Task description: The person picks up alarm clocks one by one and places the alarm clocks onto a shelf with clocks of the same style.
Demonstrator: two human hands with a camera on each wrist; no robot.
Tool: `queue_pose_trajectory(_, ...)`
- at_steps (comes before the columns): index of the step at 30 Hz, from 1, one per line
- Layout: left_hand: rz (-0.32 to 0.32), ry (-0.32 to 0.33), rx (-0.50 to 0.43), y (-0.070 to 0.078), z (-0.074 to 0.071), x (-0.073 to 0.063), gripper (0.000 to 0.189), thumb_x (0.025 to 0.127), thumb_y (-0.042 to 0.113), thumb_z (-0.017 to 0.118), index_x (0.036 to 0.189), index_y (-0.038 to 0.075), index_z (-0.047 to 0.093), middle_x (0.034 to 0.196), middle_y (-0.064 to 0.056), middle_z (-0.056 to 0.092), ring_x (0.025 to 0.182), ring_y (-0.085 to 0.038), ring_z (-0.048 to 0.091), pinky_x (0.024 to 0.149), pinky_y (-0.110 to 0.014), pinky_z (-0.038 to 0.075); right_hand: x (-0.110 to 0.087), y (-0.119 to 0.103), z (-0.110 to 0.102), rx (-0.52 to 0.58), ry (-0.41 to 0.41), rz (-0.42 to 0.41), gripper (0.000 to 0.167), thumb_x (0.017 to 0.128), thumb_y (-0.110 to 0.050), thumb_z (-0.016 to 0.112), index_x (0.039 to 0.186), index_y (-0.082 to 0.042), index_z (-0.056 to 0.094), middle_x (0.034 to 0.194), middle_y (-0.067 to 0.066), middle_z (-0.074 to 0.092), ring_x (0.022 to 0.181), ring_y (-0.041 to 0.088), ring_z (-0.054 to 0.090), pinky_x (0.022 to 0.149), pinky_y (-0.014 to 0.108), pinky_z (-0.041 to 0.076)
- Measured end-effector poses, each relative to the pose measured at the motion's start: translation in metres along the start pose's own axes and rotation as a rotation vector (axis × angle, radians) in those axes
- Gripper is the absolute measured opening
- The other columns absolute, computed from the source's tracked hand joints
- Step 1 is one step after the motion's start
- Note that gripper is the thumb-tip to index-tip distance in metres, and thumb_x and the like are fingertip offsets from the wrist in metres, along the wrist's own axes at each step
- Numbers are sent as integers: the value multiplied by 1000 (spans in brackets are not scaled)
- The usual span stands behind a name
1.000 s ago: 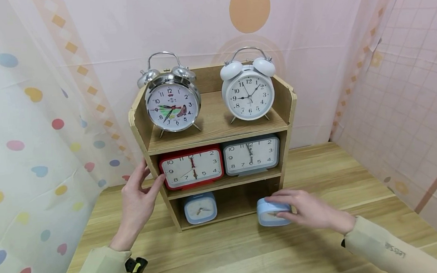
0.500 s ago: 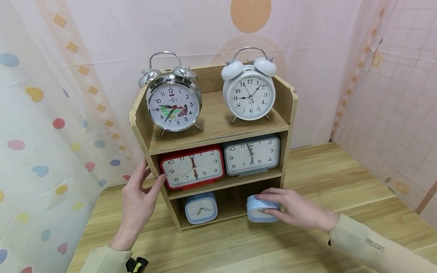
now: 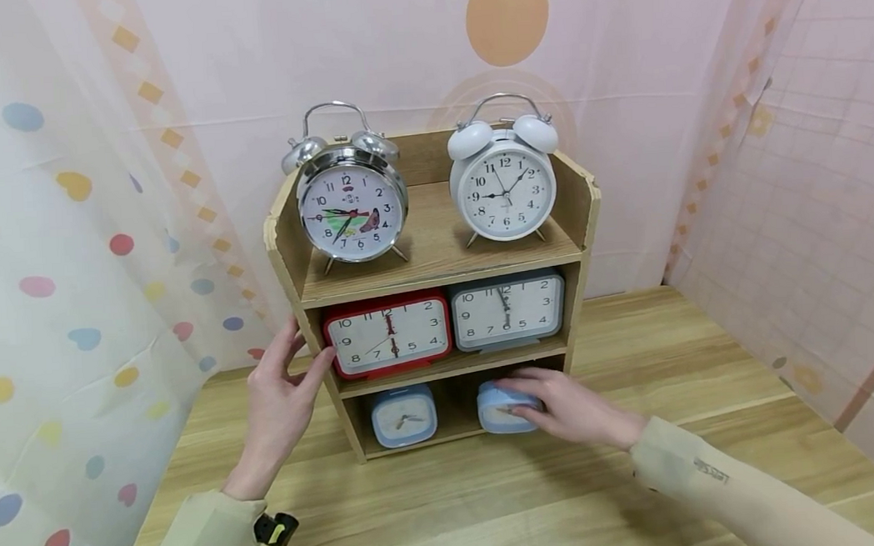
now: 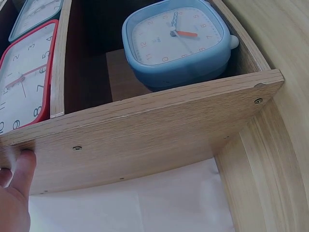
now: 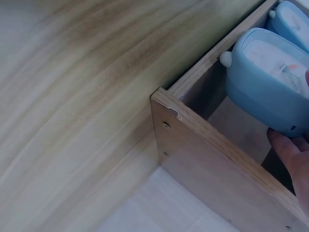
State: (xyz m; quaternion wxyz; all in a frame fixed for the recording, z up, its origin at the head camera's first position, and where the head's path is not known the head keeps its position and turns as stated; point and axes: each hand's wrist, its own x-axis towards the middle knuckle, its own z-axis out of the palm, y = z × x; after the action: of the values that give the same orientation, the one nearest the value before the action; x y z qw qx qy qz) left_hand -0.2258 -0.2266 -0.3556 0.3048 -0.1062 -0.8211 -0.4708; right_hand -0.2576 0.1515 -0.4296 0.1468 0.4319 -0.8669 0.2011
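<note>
My right hand (image 3: 576, 406) holds a small light-blue alarm clock (image 3: 494, 417) by its top and front, at the right of the bottom compartment of a wooden shelf (image 3: 437, 269). In the right wrist view the fingers (image 5: 287, 150) lie against the side of this blue clock (image 5: 260, 92), partly inside the compartment. My left hand (image 3: 280, 408) touches the shelf's left side, its thumb by the front edge near the red clock (image 3: 388, 334). In the left wrist view a finger (image 4: 24, 174) presses on the side panel. Another blue alarm clock (image 3: 404, 417) stands at the bottom left.
A grey rectangular clock (image 3: 509, 310) stands beside the red one on the middle level. On top are a silver twin-bell clock (image 3: 353, 211) and a white twin-bell clock (image 3: 506, 194). The shelf stands on a wooden table (image 3: 437, 515) before a patterned curtain (image 3: 199, 62).
My right hand has carried the blue alarm clock left and slightly back, from in front of the shelf's right side into the bottom compartment's opening. The left hand has stayed at the shelf's side.
</note>
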Motion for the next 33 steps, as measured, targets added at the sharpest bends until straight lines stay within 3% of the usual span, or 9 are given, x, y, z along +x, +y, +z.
queue_pose_trajectory(6,5,5,7,0,1,0,68,98,6,71,159,24,48,157,-11,58,134,-39,61,78,0,51,6,2,1,20,-12,48,42,101,-19,70,141,-7,66,130,12,75,116,23,73,97,40,61)
queue_pose_trajectory(12,4,-1,7,-2,1,1,68,99,6,71,160,23,47,158,-12,57,135,-38,61,78,0,51,9,5,1,43,-24,99,41,102,-21,68,141,-8,66,124,7,77,84,5,60,81,27,55)
queue_pose_trajectory(15,7,1,3,-3,2,1,68,99,6,71,160,24,47,157,-12,57,134,-35,62,78,0,51,10,5,2,30,-24,107,41,102,-22,69,140,-8,66,120,6,78,79,3,56,79,26,53)
queue_pose_trajectory(17,9,4,2,-4,2,1,69,99,7,71,160,27,47,157,-11,58,133,-27,63,78,-1,52,10,5,2,3,-22,102,40,102,-23,69,140,-8,67,120,6,79,84,5,62,80,28,56)
queue_pose_trajectory(19,11,5,-1,-4,2,1,69,99,6,71,159,29,47,156,-10,59,131,-9,64,78,-2,52,9,5,3,-35,-15,88,40,102,-22,69,139,-8,67,122,8,78,91,9,69,84,32,60)
queue_pose_trajectory(22,15,6,-5,-4,2,1,69,99,7,71,159,30,47,155,-10,59,123,17,56,78,-2,52,9,5,4,-94,0,60,40,101,-22,70,138,-5,67,124,10,78,99,16,74,87,37,62)
queue_pose_trajectory(24,17,5,-10,-4,1,1,69,99,7,71,159,31,47,155,-10,59,119,26,50,78,-2,52,8,6,5,-126,13,47,40,101,-20,70,136,-3,68,123,12,78,100,19,75,88,38,62)
queue_pose_trajectory(28,19,4,-10,-3,1,1,68,99,7,71,159,31,48,155,-9,60,118,27,50,77,-1,52,8,5,7,-185,34,43,38,101,-21,71,135,-3,70,119,10,77,95,17,72,85,36,60)
queue_pose_trajectory(33,20,5,-11,-3,1,1,68,99,7,71,159,29,48,154,-11,60,119,26,51,77,-2,52,7,5,10,-239,68,44,39,98,-22,74,133,-6,72,103,7,70,80,11,54,74,29,51)
